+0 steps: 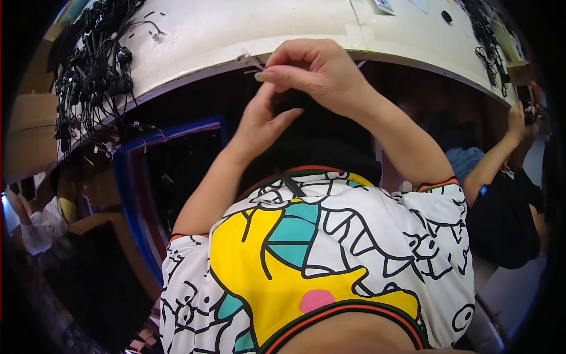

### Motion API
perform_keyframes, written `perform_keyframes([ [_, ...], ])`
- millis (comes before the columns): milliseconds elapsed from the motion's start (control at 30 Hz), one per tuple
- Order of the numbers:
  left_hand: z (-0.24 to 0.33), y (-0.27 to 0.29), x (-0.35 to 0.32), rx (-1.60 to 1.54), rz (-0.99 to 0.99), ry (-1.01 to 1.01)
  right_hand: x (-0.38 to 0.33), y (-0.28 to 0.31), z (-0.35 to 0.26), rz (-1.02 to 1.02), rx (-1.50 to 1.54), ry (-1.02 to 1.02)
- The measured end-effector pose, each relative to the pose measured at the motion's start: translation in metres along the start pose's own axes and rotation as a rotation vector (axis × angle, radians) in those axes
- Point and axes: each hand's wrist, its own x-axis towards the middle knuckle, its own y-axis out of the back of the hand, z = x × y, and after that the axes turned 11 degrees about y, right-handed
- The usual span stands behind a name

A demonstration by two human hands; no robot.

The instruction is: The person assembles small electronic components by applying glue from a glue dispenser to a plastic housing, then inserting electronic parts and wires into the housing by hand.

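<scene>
My right hand (321, 74) is raised at the near edge of the table, with thumb and index finger pinched together. A thin pale wire (257, 62) with a small whitish end sticks out past those fingertips. My left hand (262, 124) is just below, its fingers reaching up to touch the right fingertips. The left thumb stands away from the fingers, and I see nothing between them; the far side of that hand is hidden. A short dark strip (290, 183) hangs in front of my patterned shirt, beneath the hands.
On the white table (206, 35), a heap of black cables (97, 74) spills over the left edge. More black cables (486, 59) lie at the far right. A small black piece (446, 16) sits at the back. Another person's hand (516, 122) is at the right; cardboard boxes (29, 127) stand left.
</scene>
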Motion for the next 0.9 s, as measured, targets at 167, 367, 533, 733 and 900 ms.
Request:
perform_keyframes([
  [167,0.068,0.050,-0.009,-0.116,0.140,0.187,-0.003,0.008,-0.001,-0.042,-0.002,-0.098],
  [367,0.089,0.055,0.001,0.245,0.086,0.145,-0.003,0.012,-0.005,-0.090,0.022,-0.120],
  [533,0.095,0.054,0.007,0.276,0.003,0.258,-0.006,0.020,-0.004,-0.066,0.039,-0.174],
  [733,0.094,0.050,0.015,0.222,-0.025,0.262,-0.008,0.022,-0.001,-0.064,0.031,-0.184],
  [900,0.094,0.046,0.017,0.212,-0.041,0.300,0.002,0.032,-0.019,-0.053,0.273,-0.447],
])
